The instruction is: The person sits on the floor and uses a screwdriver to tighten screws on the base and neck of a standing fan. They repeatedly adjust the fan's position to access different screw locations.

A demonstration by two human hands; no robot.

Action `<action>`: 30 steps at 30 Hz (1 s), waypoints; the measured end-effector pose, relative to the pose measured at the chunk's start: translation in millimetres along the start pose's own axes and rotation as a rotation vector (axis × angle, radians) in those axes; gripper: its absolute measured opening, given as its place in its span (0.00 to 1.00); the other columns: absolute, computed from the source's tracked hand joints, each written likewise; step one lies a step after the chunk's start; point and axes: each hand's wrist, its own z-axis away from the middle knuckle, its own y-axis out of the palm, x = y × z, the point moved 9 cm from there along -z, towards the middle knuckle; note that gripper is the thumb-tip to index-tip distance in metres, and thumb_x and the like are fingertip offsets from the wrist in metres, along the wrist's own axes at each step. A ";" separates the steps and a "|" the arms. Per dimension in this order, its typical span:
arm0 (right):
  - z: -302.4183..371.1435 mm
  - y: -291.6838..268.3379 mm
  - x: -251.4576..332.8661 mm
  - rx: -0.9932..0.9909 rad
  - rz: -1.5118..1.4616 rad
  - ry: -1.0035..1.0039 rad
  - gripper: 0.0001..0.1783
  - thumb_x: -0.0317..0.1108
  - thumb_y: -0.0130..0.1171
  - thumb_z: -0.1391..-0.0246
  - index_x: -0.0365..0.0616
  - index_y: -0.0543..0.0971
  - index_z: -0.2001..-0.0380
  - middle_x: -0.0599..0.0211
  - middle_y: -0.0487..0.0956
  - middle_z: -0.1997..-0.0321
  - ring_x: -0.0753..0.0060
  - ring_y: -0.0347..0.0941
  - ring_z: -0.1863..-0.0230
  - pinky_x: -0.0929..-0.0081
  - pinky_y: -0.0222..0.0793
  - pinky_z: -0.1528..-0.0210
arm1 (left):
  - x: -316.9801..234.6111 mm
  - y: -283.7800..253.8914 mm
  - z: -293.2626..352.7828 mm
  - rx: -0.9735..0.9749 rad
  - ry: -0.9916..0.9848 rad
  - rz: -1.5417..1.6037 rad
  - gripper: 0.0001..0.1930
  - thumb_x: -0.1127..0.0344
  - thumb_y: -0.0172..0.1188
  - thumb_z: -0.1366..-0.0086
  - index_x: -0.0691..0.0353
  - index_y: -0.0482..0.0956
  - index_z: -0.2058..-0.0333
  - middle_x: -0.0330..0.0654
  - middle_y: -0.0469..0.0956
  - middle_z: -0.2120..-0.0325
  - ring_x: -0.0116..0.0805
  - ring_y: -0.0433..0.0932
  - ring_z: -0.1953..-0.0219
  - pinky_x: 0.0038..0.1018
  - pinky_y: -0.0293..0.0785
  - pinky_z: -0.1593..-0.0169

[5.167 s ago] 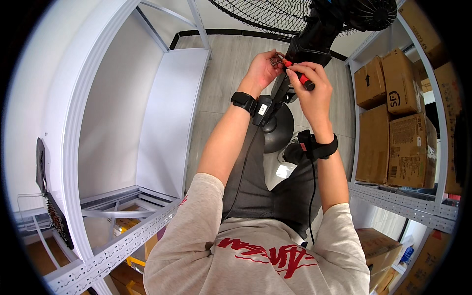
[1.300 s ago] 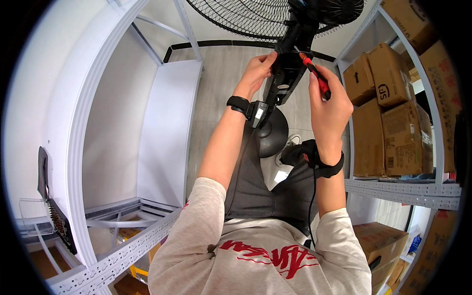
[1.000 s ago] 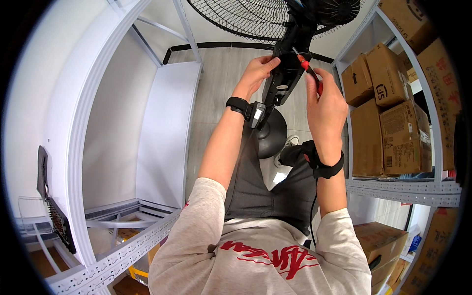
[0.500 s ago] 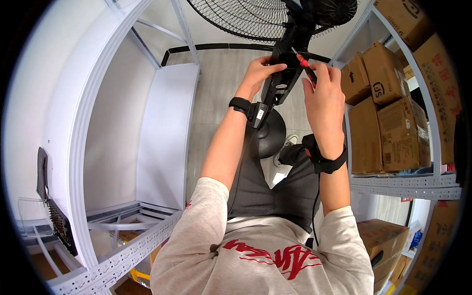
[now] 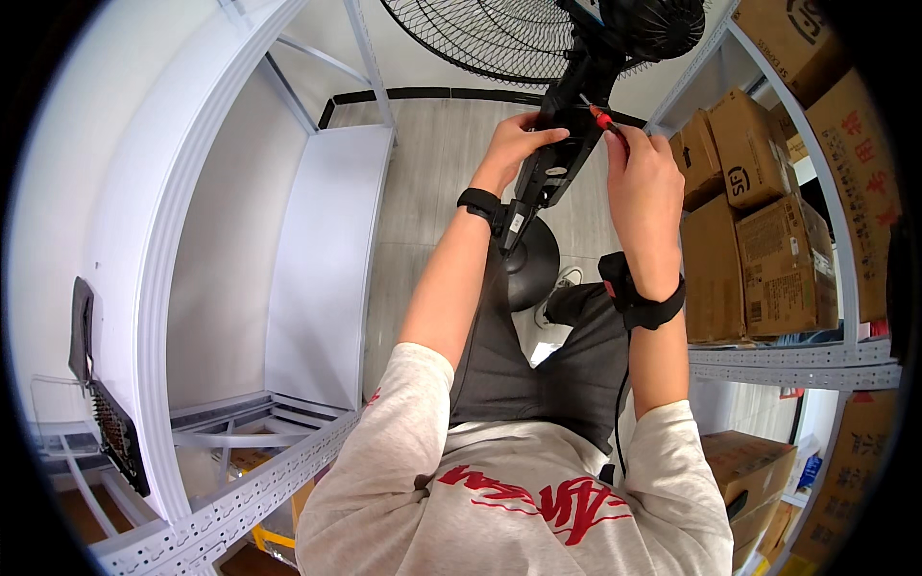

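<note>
A black standing fan [image 5: 552, 197] rises in front of me, its wire cage [image 5: 480, 34] and motor housing [image 5: 661, 24] at the top of the view. Its round base [image 5: 533, 274] rests on the floor near my foot. Around the left side of the fan's upright body, my left hand [image 5: 519, 149] is closed, thumb across the front. My right hand [image 5: 645, 187] pinches a red and black screwdriver [image 5: 602, 119] by its handle. The metal tip points up and left at the upper body of the fan; whether it touches a screw is too small to tell.
Cardboard boxes [image 5: 759, 144] fill the metal shelf at my right. A white metal rack [image 5: 317, 250] stands at my left, with a dark brush-like item [image 5: 115, 432] hanging on its outer side. Black straps with small devices sit on both my wrists.
The screwdriver leans over more, and my right fingers have closed further around its handle. My left hand keeps its hold on the fan. The whole view has shifted slightly.
</note>
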 end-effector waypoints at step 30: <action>8.4 2.5 -5.2 -0.051 -0.042 0.015 0.10 0.34 0.56 0.42 0.39 0.73 0.63 0.51 0.76 0.67 0.41 0.75 0.72 0.56 0.73 0.70 | 2.3 0.3 -5.0 0.056 0.033 -0.007 0.27 0.64 0.72 0.50 0.69 0.75 0.52 0.38 0.78 0.62 0.26 0.74 0.62 0.22 0.67 0.60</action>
